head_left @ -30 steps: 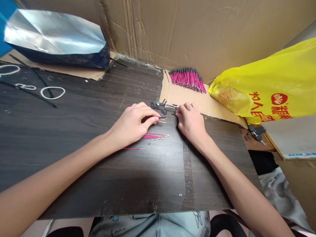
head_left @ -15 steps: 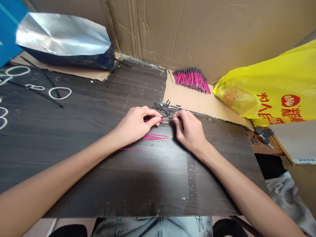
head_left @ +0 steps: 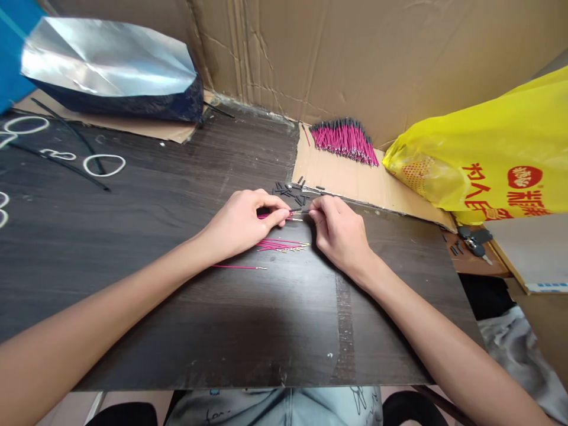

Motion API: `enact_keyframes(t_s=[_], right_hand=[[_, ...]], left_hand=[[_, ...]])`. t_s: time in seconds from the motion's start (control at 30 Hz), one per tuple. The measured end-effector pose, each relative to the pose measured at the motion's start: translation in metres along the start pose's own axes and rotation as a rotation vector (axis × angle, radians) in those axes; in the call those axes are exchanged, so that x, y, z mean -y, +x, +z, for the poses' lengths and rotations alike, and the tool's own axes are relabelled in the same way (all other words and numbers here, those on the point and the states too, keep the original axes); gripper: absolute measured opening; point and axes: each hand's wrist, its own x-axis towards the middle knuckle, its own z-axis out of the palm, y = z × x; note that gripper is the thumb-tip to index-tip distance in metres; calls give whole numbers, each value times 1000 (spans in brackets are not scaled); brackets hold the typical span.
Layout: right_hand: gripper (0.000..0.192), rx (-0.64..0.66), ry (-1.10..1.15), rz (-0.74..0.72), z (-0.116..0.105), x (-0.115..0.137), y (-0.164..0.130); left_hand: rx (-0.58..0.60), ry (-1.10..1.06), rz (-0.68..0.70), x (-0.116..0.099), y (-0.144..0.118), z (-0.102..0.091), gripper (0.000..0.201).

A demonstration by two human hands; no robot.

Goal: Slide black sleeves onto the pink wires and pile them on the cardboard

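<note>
Wire (head_left: 276, 216), pink with a gold tip, pinched just above the dark table (head_left: 177, 307) at mid-board, tip pointing right. Held by the left hand (head_left: 242, 225), thumb and forefinger closed narrowly on the pink insulation, remaining fingers curled under. Faces the right hand (head_left: 339, 231), likewise closed to a tight pinch, apparently on a small black sleeve (head_left: 306, 211); too small and too covered by the fingertips to tell for certain. Tip and sleeve nearly meeting, touching or just apart, cannot say which.

Looks like the joining step: sleeve end lined up against wire tip. Calls for fine alignment, both pinches steady, wire kept straight so the thin tip does not bend or miss the opening.

Just below the hands, a loose fan of more pink wires (head_left: 281, 245) flat on the table, and a single wire (head_left: 239, 267) lying apart nearer the left forearm. Just beyond the hands, a scatter of spare black sleeves (head_left: 290, 190) at the edge of a cardboard sheet (head_left: 350, 180). Further back on that sheet, a dense wire bundle (head_left: 344, 139) against the cardboard wall. Yellow bag (head_left: 488, 154) to the right, silver bag (head_left: 106, 65) far left, white rings (head_left: 104, 165) near it.
</note>
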Motion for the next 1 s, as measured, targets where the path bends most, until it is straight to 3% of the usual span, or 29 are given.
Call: enact_keyframes(t_s=[0.4, 0.7, 1.0], right_hand=[[14, -13, -51, -38, 0, 1, -1], [14, -57, 231, -145, -3, 3, 0], [9, -104, 334, -49, -5, 3, -3]], left_hand=[[-3, 42, 25, -4, -1, -1, 23], [41, 15, 47, -5, -1, -2, 22], [71, -21, 42, -5, -1, -5, 24]])
